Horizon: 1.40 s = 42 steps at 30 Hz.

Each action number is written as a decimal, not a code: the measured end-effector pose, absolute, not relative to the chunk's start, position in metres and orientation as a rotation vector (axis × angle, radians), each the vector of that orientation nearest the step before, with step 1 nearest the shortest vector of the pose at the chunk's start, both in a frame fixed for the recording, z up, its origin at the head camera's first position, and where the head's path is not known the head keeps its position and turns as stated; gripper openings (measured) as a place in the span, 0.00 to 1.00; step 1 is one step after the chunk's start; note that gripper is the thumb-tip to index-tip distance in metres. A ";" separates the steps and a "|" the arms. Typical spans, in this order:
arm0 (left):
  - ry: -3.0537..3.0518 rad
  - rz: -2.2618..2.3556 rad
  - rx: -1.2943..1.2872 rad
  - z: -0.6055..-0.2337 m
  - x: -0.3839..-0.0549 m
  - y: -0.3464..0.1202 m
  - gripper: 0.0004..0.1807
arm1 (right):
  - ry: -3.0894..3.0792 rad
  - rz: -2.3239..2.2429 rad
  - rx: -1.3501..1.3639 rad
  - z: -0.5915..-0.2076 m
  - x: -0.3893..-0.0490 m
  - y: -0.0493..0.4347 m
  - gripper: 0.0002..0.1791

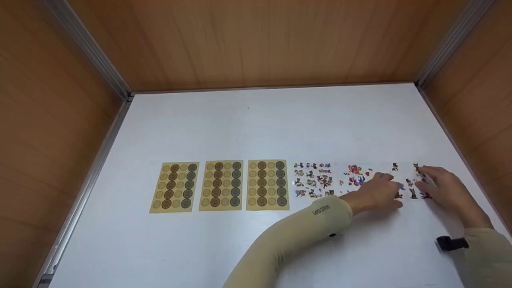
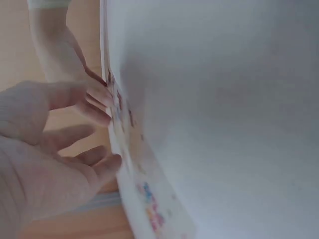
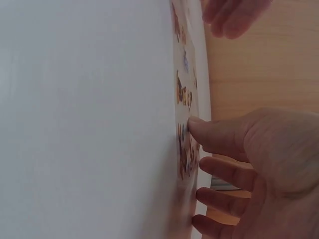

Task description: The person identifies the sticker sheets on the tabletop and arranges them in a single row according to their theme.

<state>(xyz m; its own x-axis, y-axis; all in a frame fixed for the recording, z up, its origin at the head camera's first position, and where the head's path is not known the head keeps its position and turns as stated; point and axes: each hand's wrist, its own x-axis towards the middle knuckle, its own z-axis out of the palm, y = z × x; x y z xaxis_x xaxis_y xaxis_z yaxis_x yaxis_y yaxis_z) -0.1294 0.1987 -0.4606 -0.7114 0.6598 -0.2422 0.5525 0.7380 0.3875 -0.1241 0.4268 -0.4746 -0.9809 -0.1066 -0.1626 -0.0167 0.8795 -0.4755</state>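
At the right end of the row lies a clear sticker sheet (image 1: 413, 193) with small cartoon dog figures. My right hand (image 1: 448, 192) is at its right side. In the right wrist view the thumb (image 3: 198, 130) touches the sticker sheet (image 3: 184, 94), and the other fingers are spread. My left hand (image 1: 378, 194) is over the left part of that sheet, fingers apart and slightly bent, with nothing seen between them. Partly under the left hand and wrist is another clear sheet with colourful figures (image 1: 354, 169). A third clear sticker sheet (image 1: 325, 181) lies further left.
Three yellow sheets of round stickers, a left one (image 1: 179, 185), a middle one (image 1: 222, 185) and a right one (image 1: 267, 185), continue the row leftwards on the white table (image 1: 240, 128). Wooden panels (image 1: 264, 44) enclose the table at the back and sides.
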 end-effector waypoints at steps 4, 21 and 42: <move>2.585 0.062 0.924 -0.460 -0.112 0.203 0.27 | 2.844 -0.691 -0.107 -0.474 -0.124 0.427 0.33; 2.600 -0.013 0.926 -0.465 -0.112 0.198 0.32 | 2.755 -0.597 -0.072 -0.469 -0.127 0.422 0.37; 2.600 0.036 0.974 -0.471 -0.114 0.195 0.34 | 2.750 -0.609 -0.098 -0.474 -0.126 0.426 0.38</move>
